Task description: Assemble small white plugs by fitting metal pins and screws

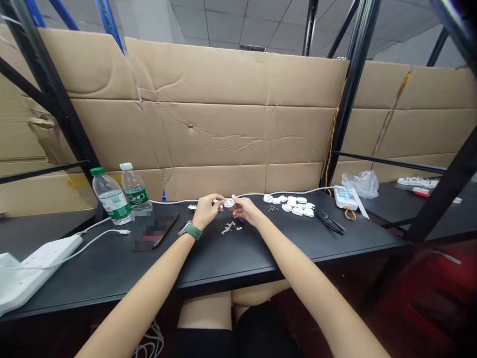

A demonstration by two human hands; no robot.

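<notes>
Both my hands meet over the middle of the black table [261, 248]. My left hand [206, 209], a green watch on its wrist, and my right hand [245, 209] pinch a small white round plastic part [228, 202] between their fingertips, just above the tabletop. Under the hands lies a little heap of small metal pieces [230, 228]. To the right sits a cluster of several similar white plastic parts [294, 204], with a few tiny screws [273, 209] beside it.
Two water bottles [121, 194] stand at the left next to a phone [153, 231]. A white power strip [30, 271] lies at the far left. Black pliers [330, 221], a white device [345, 197] and a plastic bag [359, 182] are at the right. Cardboard walls the back.
</notes>
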